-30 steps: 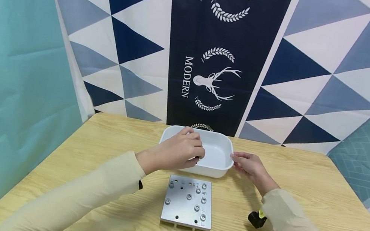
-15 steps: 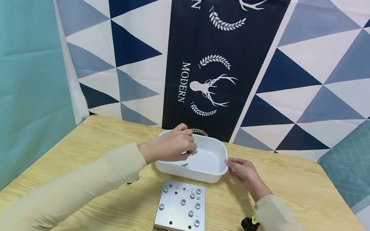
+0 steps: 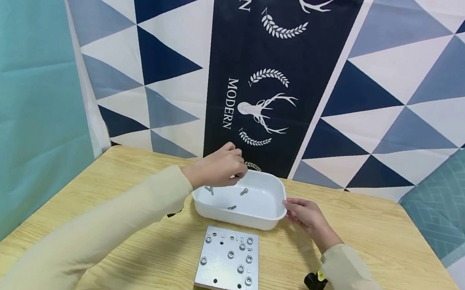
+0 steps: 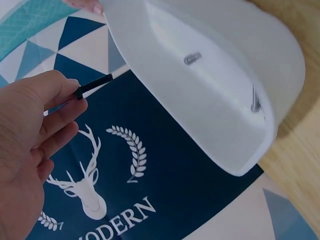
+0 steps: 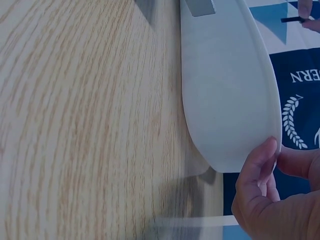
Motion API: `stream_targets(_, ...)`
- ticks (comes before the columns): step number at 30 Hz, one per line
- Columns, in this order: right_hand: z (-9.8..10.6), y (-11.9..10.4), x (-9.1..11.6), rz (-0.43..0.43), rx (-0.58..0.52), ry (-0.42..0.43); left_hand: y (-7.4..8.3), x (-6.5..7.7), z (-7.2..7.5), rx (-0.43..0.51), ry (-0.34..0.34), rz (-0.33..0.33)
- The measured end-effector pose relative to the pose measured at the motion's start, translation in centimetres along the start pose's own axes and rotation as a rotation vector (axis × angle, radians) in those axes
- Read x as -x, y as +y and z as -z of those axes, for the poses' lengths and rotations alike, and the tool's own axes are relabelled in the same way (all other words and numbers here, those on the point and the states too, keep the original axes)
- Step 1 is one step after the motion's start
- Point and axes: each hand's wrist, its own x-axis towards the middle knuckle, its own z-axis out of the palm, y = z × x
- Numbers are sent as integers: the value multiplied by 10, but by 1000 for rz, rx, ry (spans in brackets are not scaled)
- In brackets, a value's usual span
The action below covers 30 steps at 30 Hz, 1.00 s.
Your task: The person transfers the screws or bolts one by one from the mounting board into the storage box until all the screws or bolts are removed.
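My left hand [image 3: 219, 166] is raised over the left part of a white plastic tub [image 3: 264, 223]. Its fingertips pinch a slim black screw [image 4: 95, 86], whose threaded shank sticks out past them in the left wrist view. At the tub's right end, my right hand [image 3: 308, 215] grips the rim between thumb and fingers. Inside the tub lie several silver screws, one near the middle [image 3: 244, 191] and another by the front wall [image 3: 232, 207]. In front of the tub, a square metal plate [image 3: 223, 271] carries several socket-head screws and a few bare holes.
The wooden table [image 3: 130, 229] extends to both sides of the tub and plate. Directly behind the tub hangs a patterned cloth [image 3: 259, 96]; a teal sheet [image 3: 25, 95] hangs at the left. A small black device [image 3: 315, 283] sits under the right sleeve.
My left hand has risen out of the tub with the black screw, uncovering more silver screws below. My right hand keeps its grip on the rim. The head view has shifted slightly.
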Motion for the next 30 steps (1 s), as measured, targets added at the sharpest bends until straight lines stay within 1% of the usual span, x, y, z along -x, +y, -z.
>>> stream_targets(4, 1, 1, -1, -2, 6, 0, -7, -8, 0, 2, -14, 5)
stream_targets(9, 1, 2, -1, -14, 8, 3, -13, -15, -2, 0, -54, 37)
stream_targets(14, 0, 3, -1, -6, -2, -7, -19, -18, -9, 15, -74, 69)
stream_targets(20, -1, 3, -1, -8, 1, -4, -26, -21, -17, 10, -76, 96)
stream_targets(24, -1, 3, -1, -19, 0, -2, -28, -24, -21, 22, -78, 108)
stream_targets(30, 0, 3, -1, -18, -2, -2, -27, -29, -26, 54, -123, 136)
